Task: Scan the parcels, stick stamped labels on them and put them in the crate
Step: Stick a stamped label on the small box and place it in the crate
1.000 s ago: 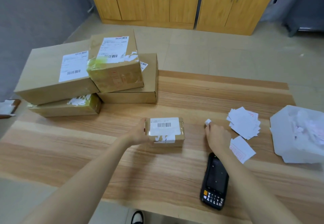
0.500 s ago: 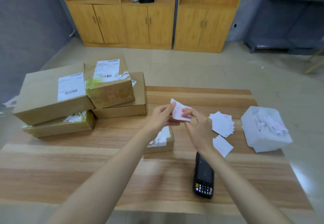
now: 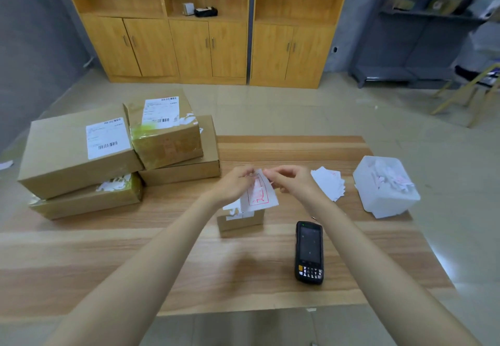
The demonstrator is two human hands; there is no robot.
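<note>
A white label with a red stamp [image 3: 260, 192] hangs in the air above a small cardboard parcel [image 3: 239, 221] at the table's middle. My left hand [image 3: 234, 184] pinches the label's top left corner and my right hand [image 3: 292, 180] pinches its top right corner. Most of the parcel's top is hidden behind the label and my left hand. A black handheld scanner [image 3: 309, 251] lies on the table to the right of the parcel. A loose heap of stamped labels [image 3: 328, 182] sits just right of my right hand.
Several larger cardboard parcels [image 3: 78, 150] are stacked at the table's left. A translucent white tub [image 3: 387, 196] of crumpled paper stands at the right edge. The wooden table [image 3: 189, 259] ends near me. Yellow cabinets [image 3: 205, 26] stand behind.
My left hand let go of the small parcel and my right hand lifted a label; both now hold it up over the parcel. The camera has tilted up.
</note>
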